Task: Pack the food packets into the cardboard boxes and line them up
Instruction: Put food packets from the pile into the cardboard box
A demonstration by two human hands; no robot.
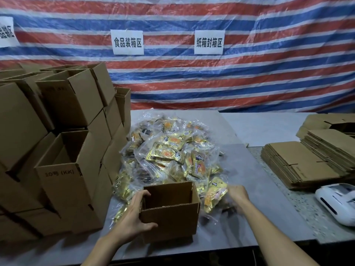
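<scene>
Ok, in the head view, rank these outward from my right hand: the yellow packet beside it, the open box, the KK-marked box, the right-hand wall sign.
1. The yellow packet, against the right hand, just to its left.
2. The open box, front centre, held by the left hand.
3. The KK-marked box, in the stack at far left.
4. The wall sign, up on the striped tarp, farthest back.

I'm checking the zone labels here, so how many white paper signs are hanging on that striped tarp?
3 signs on the striped tarp: one cut off at the left edge, one in the middle, one just right of it. Others could be out of frame.
</scene>
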